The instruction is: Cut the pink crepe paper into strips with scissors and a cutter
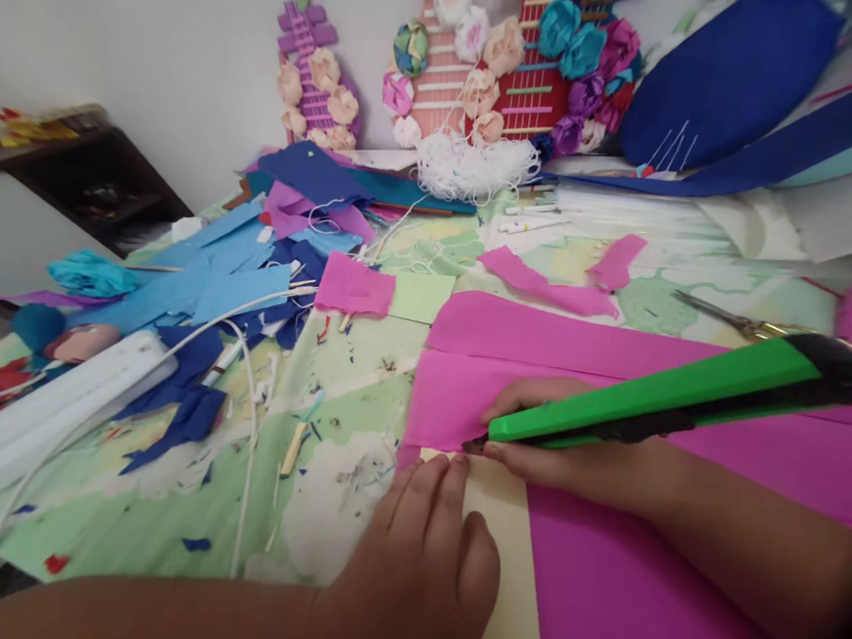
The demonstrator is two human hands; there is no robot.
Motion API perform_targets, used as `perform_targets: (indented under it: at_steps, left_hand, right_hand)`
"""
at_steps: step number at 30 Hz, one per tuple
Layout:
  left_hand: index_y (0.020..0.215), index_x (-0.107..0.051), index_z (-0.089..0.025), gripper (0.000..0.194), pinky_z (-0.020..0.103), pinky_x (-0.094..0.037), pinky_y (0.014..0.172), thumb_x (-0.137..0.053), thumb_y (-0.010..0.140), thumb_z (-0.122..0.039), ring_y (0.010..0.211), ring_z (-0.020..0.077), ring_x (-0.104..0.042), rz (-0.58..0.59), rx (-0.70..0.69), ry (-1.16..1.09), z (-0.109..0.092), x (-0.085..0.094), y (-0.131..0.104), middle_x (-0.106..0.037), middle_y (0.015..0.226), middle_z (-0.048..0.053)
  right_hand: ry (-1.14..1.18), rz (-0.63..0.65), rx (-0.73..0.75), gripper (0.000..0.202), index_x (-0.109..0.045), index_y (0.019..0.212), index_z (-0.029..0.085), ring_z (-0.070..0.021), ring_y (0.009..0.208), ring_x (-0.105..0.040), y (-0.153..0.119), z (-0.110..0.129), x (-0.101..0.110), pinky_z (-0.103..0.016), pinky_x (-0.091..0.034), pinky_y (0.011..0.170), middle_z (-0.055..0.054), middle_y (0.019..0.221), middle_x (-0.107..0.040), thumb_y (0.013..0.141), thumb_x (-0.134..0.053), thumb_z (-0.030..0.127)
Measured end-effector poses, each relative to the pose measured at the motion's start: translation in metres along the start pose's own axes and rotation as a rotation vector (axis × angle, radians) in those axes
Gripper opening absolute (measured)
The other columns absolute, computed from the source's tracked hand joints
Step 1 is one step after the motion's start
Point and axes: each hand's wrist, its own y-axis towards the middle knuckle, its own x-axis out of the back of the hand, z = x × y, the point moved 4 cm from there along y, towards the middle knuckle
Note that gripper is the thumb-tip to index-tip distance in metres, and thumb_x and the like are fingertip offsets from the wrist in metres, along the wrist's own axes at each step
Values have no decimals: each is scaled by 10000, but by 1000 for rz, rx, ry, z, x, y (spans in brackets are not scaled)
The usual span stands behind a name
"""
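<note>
My right hand point(585, 467) is closed around the front of a green-and-black utility knife point(652, 394), its body slanting up to the right. The knife's tip touches the bright pink paper point(648, 592), close to the top edge of a cream card strip point(510, 579). My left hand point(419, 550) lies flat over that strip, fingers stretched forward, pressing it onto the pink paper. The fingertips rest at the strip's upper edge, just left of the knife tip. Crosswise lines run through the pink paper above the hands.
Gold-handled scissors point(749, 321) lie at the right. Pink scraps point(542, 283) and a tangle of white string point(478, 167) are farther back. On the left are blue paper pieces point(212, 269) and a white power strip point(62, 415) with its cable. Flower-decorated guitar shapes point(442, 70) lean against the wall.
</note>
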Motion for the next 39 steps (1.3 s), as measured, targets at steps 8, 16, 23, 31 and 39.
perform_targets:
  at_steps: [8, 16, 23, 31, 39]
  left_hand:
    - [964, -579, -80, 577, 536, -334, 855, -458, 662, -556, 1063, 419, -405, 166, 100, -176, 0, 0, 0, -503, 1093, 241]
    - [1019, -553, -7, 634, 549, -311, 874, -370, 737, -544, 1107, 440, -343, 325, 69, -171, 0, 11, 5, -414, 1191, 288]
    - [972, -567, -27, 591, 541, -317, 873, -397, 732, -539, 1084, 406, -382, 320, 91, -136, 1, 14, 10, -450, 1162, 272]
    - [961, -570, -37, 577, 526, -328, 866, -373, 747, -536, 1070, 397, -400, 302, 79, -91, 0, 13, 9, -456, 1161, 262]
    - [957, -569, -33, 545, 535, -327, 860, -416, 740, -510, 1068, 399, -394, 283, 88, -123, 1, 12, 8, -454, 1156, 271]
  right_hand:
    - [1, -11, 36, 123, -568, 801, 181, -114, 705, -582, 1, 2, -5, -208, -462, 631, 4, 769, -626, 701, -550, 250]
    - [38, -2, 112, 132, -551, 764, 168, -117, 703, -573, 2, -3, -8, -216, -454, 630, -4, 756, -621, 685, -570, 271]
    - [83, -9, 30, 221, -586, 784, 178, -140, 767, -582, 3, -4, -4, -260, -459, 711, -7, 787, -618, 629, -628, 331]
    - [130, 14, 4, 168, -604, 765, 186, -144, 787, -598, 0, -4, 0, -266, -462, 736, -2, 784, -638, 666, -607, 322]
    - [-22, 18, 85, 144, -577, 741, 174, -128, 740, -576, 2, 2, -4, -245, -459, 691, -5, 758, -602, 688, -574, 308]
